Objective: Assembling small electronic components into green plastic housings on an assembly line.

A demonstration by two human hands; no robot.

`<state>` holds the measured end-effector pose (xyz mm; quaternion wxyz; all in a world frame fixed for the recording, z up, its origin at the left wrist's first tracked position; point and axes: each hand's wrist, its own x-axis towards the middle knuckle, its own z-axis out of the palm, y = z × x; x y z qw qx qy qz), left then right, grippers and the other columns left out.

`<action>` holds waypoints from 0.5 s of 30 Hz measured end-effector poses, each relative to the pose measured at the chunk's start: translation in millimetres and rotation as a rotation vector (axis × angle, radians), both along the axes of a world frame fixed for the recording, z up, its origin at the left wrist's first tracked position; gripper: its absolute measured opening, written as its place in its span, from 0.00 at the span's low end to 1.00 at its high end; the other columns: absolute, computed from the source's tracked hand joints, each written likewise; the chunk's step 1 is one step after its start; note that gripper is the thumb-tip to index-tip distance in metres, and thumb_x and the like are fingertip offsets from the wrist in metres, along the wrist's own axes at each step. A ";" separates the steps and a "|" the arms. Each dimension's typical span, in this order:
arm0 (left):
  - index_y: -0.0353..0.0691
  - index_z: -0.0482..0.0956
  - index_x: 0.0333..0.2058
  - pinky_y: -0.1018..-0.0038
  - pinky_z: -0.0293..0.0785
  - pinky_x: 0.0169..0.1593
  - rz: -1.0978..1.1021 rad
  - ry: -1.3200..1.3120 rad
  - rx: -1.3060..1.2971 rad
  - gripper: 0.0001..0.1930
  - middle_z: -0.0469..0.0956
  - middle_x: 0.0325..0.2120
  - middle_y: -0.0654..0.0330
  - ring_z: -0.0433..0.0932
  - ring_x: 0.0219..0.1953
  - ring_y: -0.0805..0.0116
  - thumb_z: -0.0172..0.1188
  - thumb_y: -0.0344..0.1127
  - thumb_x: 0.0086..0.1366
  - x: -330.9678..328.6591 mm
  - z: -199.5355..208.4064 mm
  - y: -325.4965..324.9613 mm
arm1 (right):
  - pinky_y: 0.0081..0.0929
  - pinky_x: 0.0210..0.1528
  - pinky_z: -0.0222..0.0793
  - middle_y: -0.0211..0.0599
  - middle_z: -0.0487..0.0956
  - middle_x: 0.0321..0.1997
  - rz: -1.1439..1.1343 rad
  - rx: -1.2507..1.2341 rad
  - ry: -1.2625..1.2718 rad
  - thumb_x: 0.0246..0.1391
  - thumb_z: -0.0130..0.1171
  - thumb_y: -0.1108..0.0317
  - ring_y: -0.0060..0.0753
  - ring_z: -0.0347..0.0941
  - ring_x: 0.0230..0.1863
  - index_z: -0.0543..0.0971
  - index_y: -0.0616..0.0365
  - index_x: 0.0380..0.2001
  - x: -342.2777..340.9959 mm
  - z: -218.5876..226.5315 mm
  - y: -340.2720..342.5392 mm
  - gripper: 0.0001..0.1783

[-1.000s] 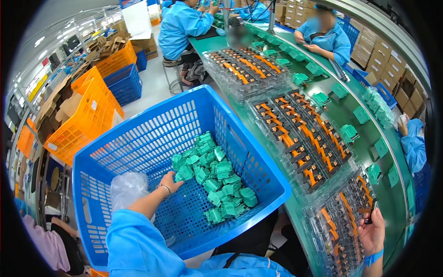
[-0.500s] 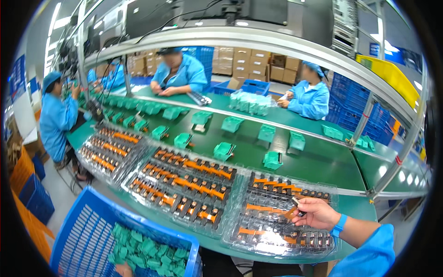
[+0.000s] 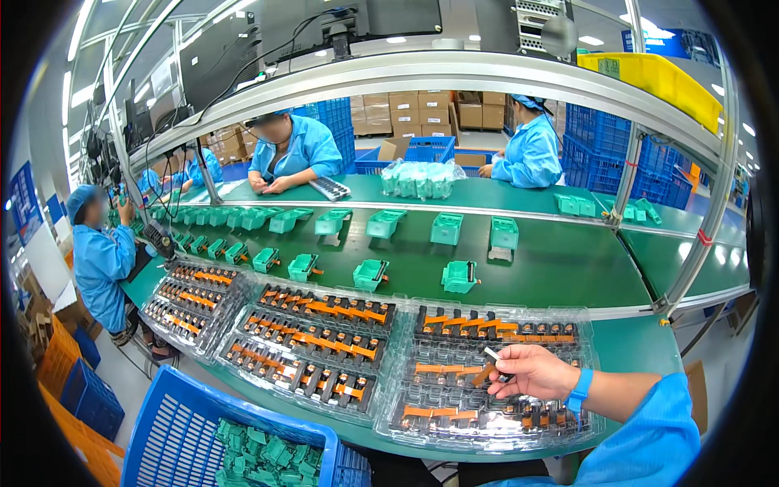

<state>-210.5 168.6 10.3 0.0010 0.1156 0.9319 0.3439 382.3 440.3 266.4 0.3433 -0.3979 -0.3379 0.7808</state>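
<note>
My right hand (image 3: 537, 374), a blue band round its wrist, pinches a small black part with an orange ribbon strip (image 3: 484, 375) and a pale tip. It is held over the clear plastic tray (image 3: 586, 357) at the right, whose rows carry black parts with orange strips. Two similar filled trays stand to its left, a middle tray (image 3: 388, 341) and a far-left tray (image 3: 217, 323). My left hand is out of view. At the lower left, a blue basket (image 3: 166, 390) contains a heap of green plastic pieces (image 3: 264, 456).
Beyond the trays, green holders (image 3: 460, 277) stand in two rows along a green conveyor belt (image 3: 560, 272). A metal frame (image 3: 438, 77) spans above, carrying screens and a yellow bin (image 3: 649, 81). Several people in blue work across the line and at the left.
The view has shifted, and the green holders appear further left. My right hand still pinches the black part above the right tray. My left hand, partly visible in the basket before, has left the view.
</note>
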 end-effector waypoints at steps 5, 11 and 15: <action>0.33 0.61 0.55 0.70 0.72 0.43 -0.298 -0.116 0.564 0.27 0.69 0.47 0.50 0.72 0.43 0.63 0.58 0.32 0.58 28.2 116.5 15.6 | 0.32 0.43 0.75 0.43 0.73 0.41 0.046 0.022 0.063 0.60 0.47 0.69 0.43 0.75 0.44 0.66 0.63 0.45 2.6 -1.0 5.8 0.13; 0.36 0.66 0.52 0.65 0.71 0.49 -0.823 -0.462 1.080 0.25 0.72 0.46 0.52 0.72 0.48 0.60 0.55 0.25 0.52 196.6 246.4 113.3 | 0.32 0.43 0.75 0.42 0.73 0.42 0.070 0.030 0.100 0.60 0.47 0.69 0.43 0.75 0.45 0.66 0.62 0.42 -4.3 15.2 13.1 0.10; 0.35 0.62 0.52 0.69 0.67 0.53 -1.264 -0.466 0.991 0.31 0.69 0.48 0.55 0.69 0.50 0.65 0.55 0.14 0.47 286.3 276.1 175.6 | 0.33 0.41 0.76 0.42 0.73 0.43 0.014 0.085 0.103 0.60 0.46 0.70 0.42 0.75 0.45 0.66 0.61 0.40 -9.9 27.0 16.3 0.08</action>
